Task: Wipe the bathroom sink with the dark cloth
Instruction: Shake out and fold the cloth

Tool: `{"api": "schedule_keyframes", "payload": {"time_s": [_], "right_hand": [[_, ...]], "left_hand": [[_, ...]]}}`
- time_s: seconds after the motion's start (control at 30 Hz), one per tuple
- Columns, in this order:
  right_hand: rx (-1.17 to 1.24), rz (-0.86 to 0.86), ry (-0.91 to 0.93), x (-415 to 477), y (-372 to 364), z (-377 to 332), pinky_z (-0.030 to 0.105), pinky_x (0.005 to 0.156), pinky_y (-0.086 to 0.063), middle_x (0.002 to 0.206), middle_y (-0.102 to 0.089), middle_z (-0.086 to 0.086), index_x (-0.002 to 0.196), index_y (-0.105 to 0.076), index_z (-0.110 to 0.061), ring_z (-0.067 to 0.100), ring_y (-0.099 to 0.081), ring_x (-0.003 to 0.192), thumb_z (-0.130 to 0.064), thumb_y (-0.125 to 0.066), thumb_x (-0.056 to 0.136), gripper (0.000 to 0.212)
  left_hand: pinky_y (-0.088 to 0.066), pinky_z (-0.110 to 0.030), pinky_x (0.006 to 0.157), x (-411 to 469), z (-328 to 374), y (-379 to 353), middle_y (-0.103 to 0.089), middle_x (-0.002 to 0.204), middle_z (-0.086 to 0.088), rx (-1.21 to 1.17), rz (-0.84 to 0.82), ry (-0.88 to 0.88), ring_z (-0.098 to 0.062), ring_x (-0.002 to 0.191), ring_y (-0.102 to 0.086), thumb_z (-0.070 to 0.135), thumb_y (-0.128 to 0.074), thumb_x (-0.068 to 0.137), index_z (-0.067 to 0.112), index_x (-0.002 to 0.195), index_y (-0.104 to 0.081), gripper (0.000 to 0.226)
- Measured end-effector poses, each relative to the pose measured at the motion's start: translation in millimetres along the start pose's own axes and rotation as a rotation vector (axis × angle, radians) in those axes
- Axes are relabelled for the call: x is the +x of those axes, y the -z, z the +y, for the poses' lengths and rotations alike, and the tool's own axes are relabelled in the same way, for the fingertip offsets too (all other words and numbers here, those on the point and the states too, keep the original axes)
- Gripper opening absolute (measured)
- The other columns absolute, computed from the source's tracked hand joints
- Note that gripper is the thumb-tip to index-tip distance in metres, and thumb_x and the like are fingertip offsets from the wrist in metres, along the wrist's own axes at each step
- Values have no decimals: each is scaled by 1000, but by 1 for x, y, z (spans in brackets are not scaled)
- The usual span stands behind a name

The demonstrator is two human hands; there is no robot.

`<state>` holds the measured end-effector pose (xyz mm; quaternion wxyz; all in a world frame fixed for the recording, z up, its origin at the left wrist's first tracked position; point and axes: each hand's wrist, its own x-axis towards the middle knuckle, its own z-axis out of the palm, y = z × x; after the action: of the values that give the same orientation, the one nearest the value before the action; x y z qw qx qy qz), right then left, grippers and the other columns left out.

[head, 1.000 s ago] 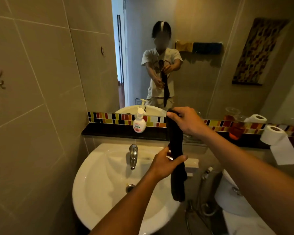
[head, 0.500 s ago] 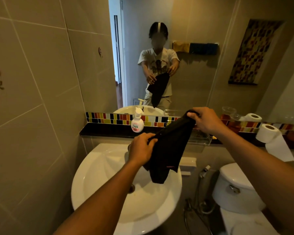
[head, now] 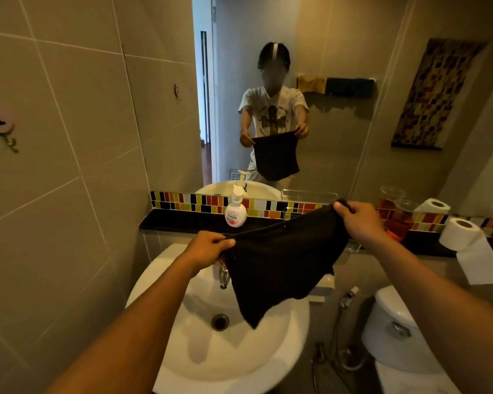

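- Half a second earlier the dark cloth (head: 282, 260) had hung bunched between the hands; a second earlier it had dangled as a narrow strip. Now it was spread wide and flat.
- The left hand (head: 208, 247) pinched one top corner, fingers closed on the fabric, directly above the back rim of the sink (head: 282, 345).
- The right hand (head: 359, 221) gripped the other top corner, fingers curled shut around it, higher and beyond the sink's right edge.
- The cloth hung in the air over the sink, its lower point dangling above the bowl just right of the drain (head: 220, 321), not touching the porcelain as far as I could tell.
- The faucet (head: 224, 275) stood partly hidden behind the cloth's left edge.
- Judgement: unfolding looked finished; wiping had not begun. The cloth probably needed gathering or folding into one hand, then lowering into the bowl.
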<state>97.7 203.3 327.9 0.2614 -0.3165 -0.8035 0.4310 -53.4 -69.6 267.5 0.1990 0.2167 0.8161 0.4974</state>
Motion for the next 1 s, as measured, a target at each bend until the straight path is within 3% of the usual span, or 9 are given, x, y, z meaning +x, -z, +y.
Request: {"api": "schedule_keyframes", "payload": {"time_s": [0.13,0.2,0.27,0.37,0.57,0.73,0.9,1.0], "right_hand": [[119,-42,-308,-4,-22,17,46,89,-51,92,-64,10,87,-65,-12,28,-61,93,-41,-59,89,30],[232,-118,-348,-15,-36,11,44,90,-52,93,-65,10,88,-64,-12,25,-62,92,-32,-58,92,22],[291,-214,-309,-26,-48,4,37,81,-53,91,-66,9,91,-65,-9,20,-63,88,-25,-53,96,20],[274,-312,-161,-43,-66,-9,23,60,-45,91,-67,6,100,-66,-5,13,-62,83,-23,-47,98,26],[95,-314,102,-57,-88,-9,50,88,-52,91,-69,15,90,-70,-9,31,-65,92,-30,-49,97,30],[153,-465,145,-62,-86,-7,30,89,-51,101,-72,3,106,-70,-16,16,-66,100,-37,-45,97,34],[195,-601,160,-61,-84,0,28,93,-49,113,-69,1,119,-65,-18,13,-63,108,-23,-59,91,29],[110,-603,223,-60,-88,-2,20,86,-46,114,-67,2,121,-64,-15,11,-60,106,-13,-61,90,32]], "left_hand": [[-56,-29,67,2,15,-12,-65,84,-11,-231,46,263,-19,73,-63,26,-59,92,7,99,-62,21],[-56,-26,55,3,25,-21,-63,74,-9,-357,55,367,-15,61,-60,24,-60,91,8,96,-59,16],[-56,-25,47,3,36,-31,-65,74,-10,-454,24,408,-14,57,-61,23,-60,91,7,103,-57,20],[-59,-28,51,4,50,-46,-68,84,-12,-487,-37,391,-16,62,-66,22,-61,91,7,114,-55,28],[-60,-29,59,4,61,-64,-68,82,-11,-486,-72,316,-19,67,-68,22,-64,89,10,98,-57,16],[-60,-29,65,5,62,-62,-71,78,-8,-459,-71,305,-18,70,-70,26,-61,91,9,101,-62,19],[-52,-29,65,2,60,-51,-68,72,-3,-449,-41,344,-16,72,-66,22,-52,95,11,101,-59,14],[-51,-30,67,0,55,-44,-69,76,-4,-434,-46,351,-16,74,-66,21,-50,95,9,103,-59,16]]}}
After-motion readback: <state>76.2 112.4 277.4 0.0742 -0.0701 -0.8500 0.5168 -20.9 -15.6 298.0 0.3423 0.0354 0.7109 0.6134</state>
